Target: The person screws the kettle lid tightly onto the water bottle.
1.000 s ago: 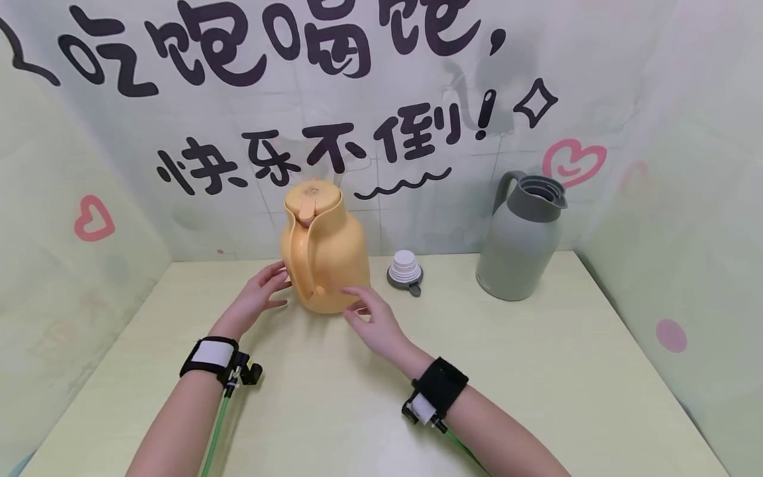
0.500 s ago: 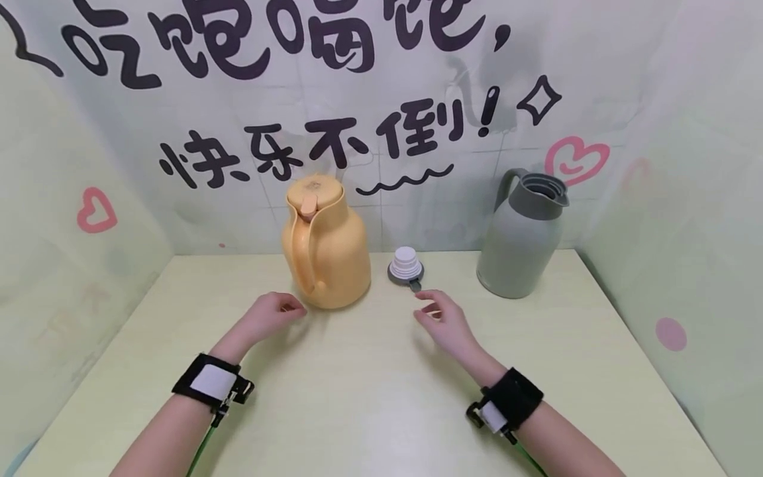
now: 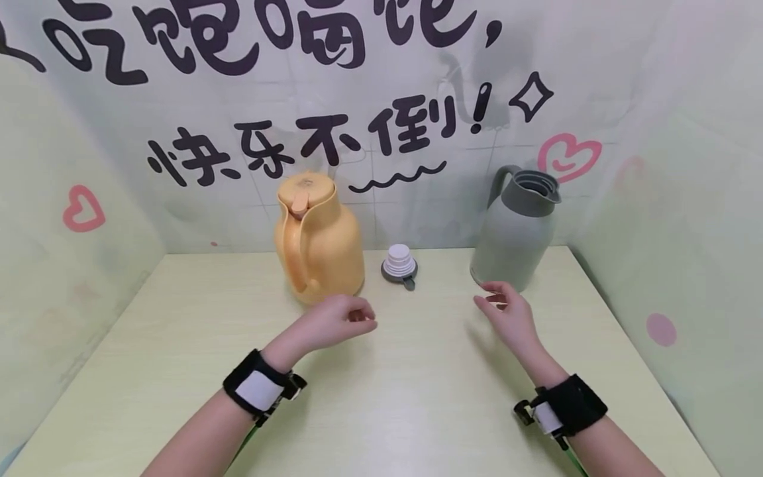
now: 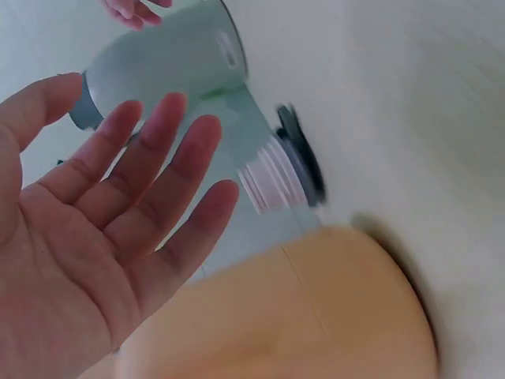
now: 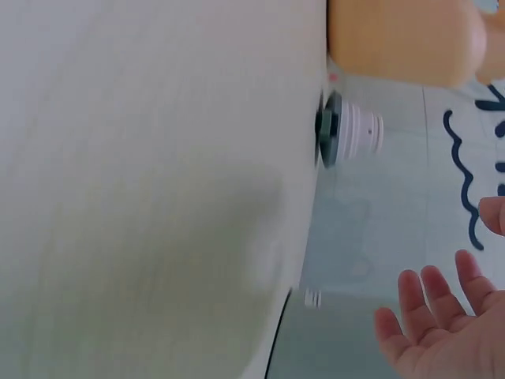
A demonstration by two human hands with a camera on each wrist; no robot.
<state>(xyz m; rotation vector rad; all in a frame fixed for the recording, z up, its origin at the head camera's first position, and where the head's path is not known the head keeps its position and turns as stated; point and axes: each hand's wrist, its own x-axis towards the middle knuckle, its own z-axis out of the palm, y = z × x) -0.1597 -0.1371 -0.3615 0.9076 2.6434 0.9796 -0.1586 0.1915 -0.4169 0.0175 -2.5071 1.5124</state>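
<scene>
My left hand (image 3: 336, 321) hovers over the table in front of the orange-yellow thermos jug (image 3: 330, 252), its lid on. In the left wrist view the palm and loosely spread fingers of that hand (image 4: 118, 213) show, holding nothing. My right hand (image 3: 507, 315) is just before the grey thermos jug (image 3: 515, 238), whose top stands open without a lid. Its fingers are relaxed and hold nothing in the right wrist view. Between the jugs a stopper lid (image 3: 399, 264) sits upside down, white ridged plug upward on a dark grey cap.
Both jugs and the lid stand near the back edge of the pale table (image 3: 411, 397). Behind rises a printed backdrop (image 3: 417, 218) with black writing, and light side sheets flank the table. Each wrist wears a black strap with a small camera.
Both hands have left the orange-yellow jug's sides and moved right. The right hand passed the stopper lid to reach the grey jug's front. The jugs and lid have stayed in place.
</scene>
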